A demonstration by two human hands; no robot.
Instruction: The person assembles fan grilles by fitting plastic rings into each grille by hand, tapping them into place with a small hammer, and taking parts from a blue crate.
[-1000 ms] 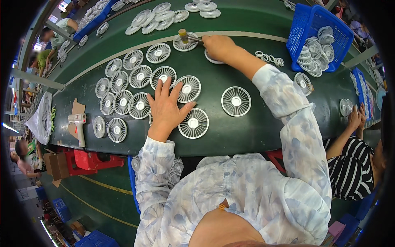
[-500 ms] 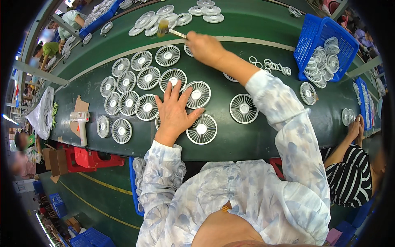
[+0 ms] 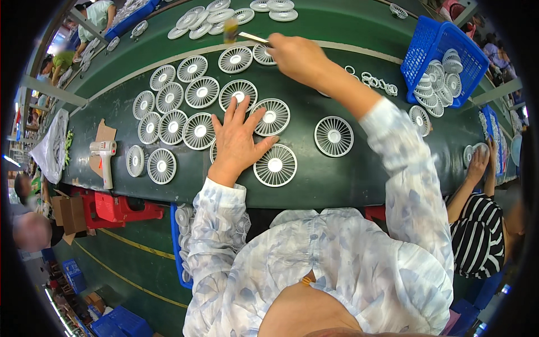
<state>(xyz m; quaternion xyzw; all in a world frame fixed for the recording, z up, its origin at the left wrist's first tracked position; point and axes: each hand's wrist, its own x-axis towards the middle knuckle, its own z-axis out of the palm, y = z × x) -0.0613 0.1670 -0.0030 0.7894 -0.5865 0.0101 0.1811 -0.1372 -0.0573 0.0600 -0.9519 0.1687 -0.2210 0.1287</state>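
My right hand point(image 3: 298, 57) is closed round the handle of a mallet point(image 3: 254, 37), raised over the far part of the table. The mallet's yellowish head is blurred. Spread and flat, my left hand point(image 3: 234, 140) lies among round white fan grilles, its fingertips over the lower edge of one grille point(image 3: 238, 90). Its thumb reaches the top of a nearer grille point(image 3: 275, 165), and a grille point(image 3: 269, 116) sits just right of the fingers. Another grille is mostly hidden under the palm. Several more lie to the left, and a single grille point(image 3: 334, 136) lies apart on the right.
A tilted blue basket point(image 3: 412, 59) holding white grilles stands at the far right, near several small white rings point(image 3: 368, 78). A white handheld tool point(image 3: 105, 160) rests on cardboard at left. Red stools point(image 3: 112, 208) stand below the table edge. A co-worker's hands point(image 3: 480, 163) are at right.
The mallet and my right hand have shifted slightly right, the mallet head now lower toward the table. My left hand stays on the grilles. The whole view has shifted a little.
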